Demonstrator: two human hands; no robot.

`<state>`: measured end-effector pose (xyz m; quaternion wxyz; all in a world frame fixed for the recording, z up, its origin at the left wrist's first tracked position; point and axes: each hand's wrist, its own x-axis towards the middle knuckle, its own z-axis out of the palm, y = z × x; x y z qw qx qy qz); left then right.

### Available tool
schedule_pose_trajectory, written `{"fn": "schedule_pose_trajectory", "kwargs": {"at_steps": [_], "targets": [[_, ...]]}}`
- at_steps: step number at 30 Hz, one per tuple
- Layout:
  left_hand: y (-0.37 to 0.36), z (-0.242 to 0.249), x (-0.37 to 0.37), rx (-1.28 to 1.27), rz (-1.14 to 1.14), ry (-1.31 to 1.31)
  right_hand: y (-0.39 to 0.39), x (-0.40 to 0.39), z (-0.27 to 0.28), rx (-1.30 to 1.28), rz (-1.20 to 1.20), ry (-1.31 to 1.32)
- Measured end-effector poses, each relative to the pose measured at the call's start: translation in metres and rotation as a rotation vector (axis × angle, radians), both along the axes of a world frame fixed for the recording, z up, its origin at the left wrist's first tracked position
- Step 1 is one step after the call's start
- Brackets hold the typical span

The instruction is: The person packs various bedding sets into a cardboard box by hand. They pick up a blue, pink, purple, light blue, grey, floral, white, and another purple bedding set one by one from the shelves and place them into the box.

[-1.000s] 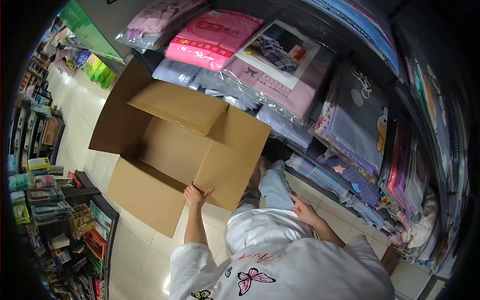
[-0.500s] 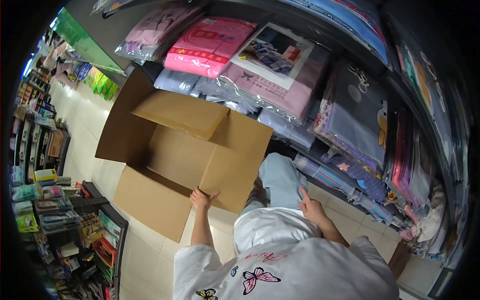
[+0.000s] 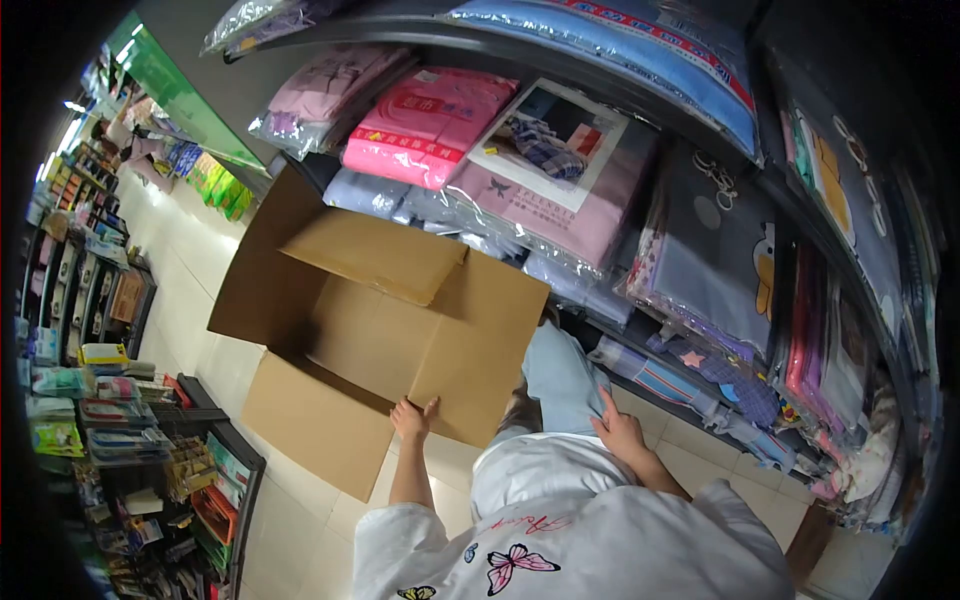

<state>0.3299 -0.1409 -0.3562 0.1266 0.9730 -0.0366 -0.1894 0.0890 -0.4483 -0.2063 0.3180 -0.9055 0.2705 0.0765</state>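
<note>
A large cardboard box [image 3: 478, 340] stands tilted in front of me with its flaps spread and its inside visible; I see nothing in it. My left hand [image 3: 412, 418] grips the near edge of the box, fingers curled over the rim beside the folded-out front flap [image 3: 318, 420]. My right hand [image 3: 619, 428] rests on my right thigh, on the light blue trousers [image 3: 562, 375]. Its index finger is stretched out, and it holds nothing.
Beyond the box, a shelf holds a pink bagged package [image 3: 425, 125], a mauve bedding package [image 3: 560, 185] and a grey one [image 3: 715, 245]. Small packaged goods fill a rack [image 3: 190, 470] at the left. Pale floor tiles [image 3: 300, 520] lie below.
The view has tilted slightly, so the shelf and box appear lower and a little to the right. My left hand keeps its grip on the box; my right hand stays on my thigh.
</note>
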Motion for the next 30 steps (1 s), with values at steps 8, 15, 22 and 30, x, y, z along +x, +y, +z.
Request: {"fn": "schedule_pose_trajectory", "kwargs": {"at_steps": [8,15,22,30], "targets": [[-0.006,0.005,0.004,0.024,0.057,0.067,-0.015,0.027,-0.007,-0.147,0.019,0.154],[-0.015,0.003,-0.006,-0.043,0.043,-0.245,-0.040,0.099,0.028,0.245,-0.348,-0.260],[-0.064,0.052,-0.039,-0.435,0.162,-0.470,-0.076,0.186,0.032,1.131,-0.542,-0.457],[-0.076,0.064,-0.061,-0.593,0.098,-0.202,-0.067,0.179,0.074,1.183,-0.353,-0.561]]}}
